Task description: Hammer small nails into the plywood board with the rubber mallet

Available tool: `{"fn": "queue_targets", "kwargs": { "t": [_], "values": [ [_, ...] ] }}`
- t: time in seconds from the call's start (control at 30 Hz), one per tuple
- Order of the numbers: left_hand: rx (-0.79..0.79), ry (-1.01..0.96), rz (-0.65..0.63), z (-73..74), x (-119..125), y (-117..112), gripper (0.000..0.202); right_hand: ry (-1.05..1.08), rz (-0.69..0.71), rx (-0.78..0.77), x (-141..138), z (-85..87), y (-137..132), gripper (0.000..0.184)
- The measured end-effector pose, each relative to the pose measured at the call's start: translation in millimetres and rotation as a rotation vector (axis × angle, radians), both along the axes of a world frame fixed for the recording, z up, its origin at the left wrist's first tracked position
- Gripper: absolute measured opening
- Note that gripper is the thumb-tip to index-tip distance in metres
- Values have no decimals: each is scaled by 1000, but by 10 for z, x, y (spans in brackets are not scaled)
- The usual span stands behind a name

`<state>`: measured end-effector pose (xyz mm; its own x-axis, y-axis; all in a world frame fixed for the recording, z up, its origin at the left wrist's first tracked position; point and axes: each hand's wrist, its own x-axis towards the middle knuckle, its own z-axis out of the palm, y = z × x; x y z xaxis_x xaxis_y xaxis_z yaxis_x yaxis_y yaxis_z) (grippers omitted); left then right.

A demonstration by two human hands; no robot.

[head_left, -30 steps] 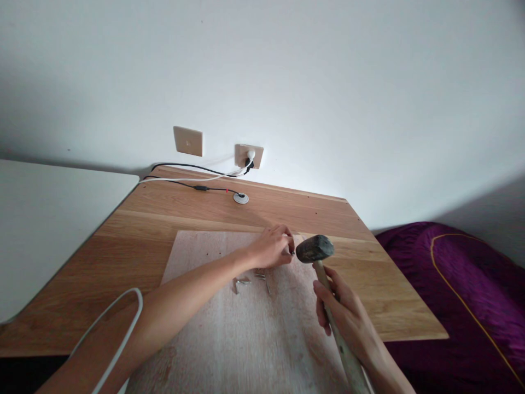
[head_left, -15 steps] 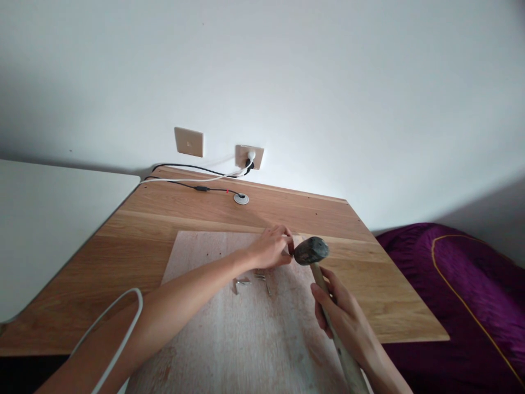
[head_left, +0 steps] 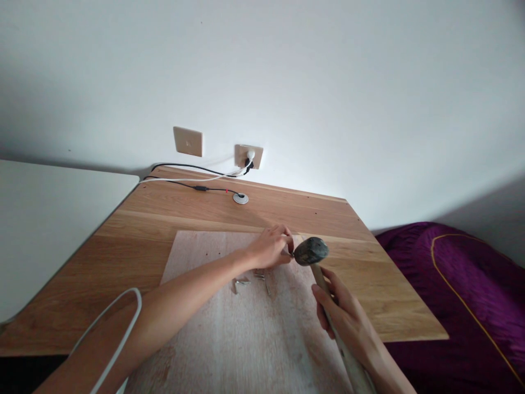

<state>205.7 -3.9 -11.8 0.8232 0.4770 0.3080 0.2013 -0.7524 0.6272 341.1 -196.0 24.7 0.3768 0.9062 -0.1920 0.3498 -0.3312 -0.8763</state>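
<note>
Head camera: a person's left hand (head_left: 268,249) pinches a small nail (head_left: 291,254) upright between its fingertips on a pale plywood board (head_left: 246,328) lying on a wooden table (head_left: 287,210). The right hand (head_left: 342,316) is clenched around the light wooden handle of a hammer (head_left: 311,250), whose dark, worn, rounded head sits right against the nail. Loose nails (head_left: 245,282) lie on the board just below the left hand, and a white cable (head_left: 123,323) crosses the left forearm

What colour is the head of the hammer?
The hammer head is dark grey, slightly mottled; the head view shows it.
</note>
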Motion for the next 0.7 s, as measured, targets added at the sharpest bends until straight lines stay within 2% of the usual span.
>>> {"fn": "queue_targets", "kwargs": {
  "t": [0.17,0.3,0.7],
  "values": [
    [8,-1,-4,-1,8,7,6,2,0,14,36,-13,2,67],
    [7,-8,-10,-1,10,14,5,12,44,-37,39,39,-2,70],
    [0,-1,-15,-9,15,16,6,30,9,-23,5,89,37,75]
  ]
}}
